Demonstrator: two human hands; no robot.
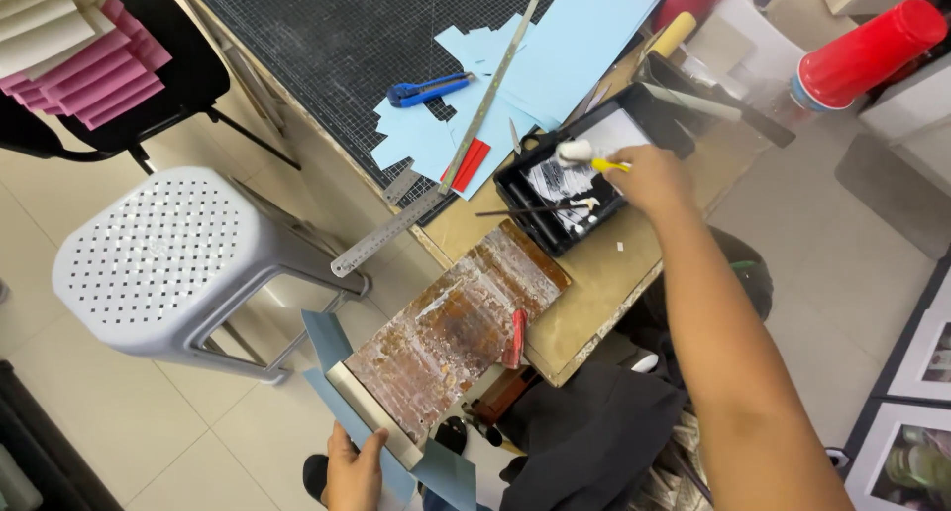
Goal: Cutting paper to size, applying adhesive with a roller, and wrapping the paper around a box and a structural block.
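My right hand (649,179) grips the yellow handle of a small white paint roller (575,153), whose head rests in a black paint tray (535,226) holding white paint. My left hand (354,466) holds the near end of a blue-grey sheet (327,338) with a pale strip, at the low edge of a rusty brown board (456,323). The board sticks out over the table's edge towards me. A red utility knife (516,338) lies along the board's right side.
On the black cutting mat (337,46) lie light blue paper pieces (555,55), two steel rulers (396,224), a blue cutter (426,90) and a red card. A grey perforated stool (158,254) stands left. A red tube (872,51) sits upper right.
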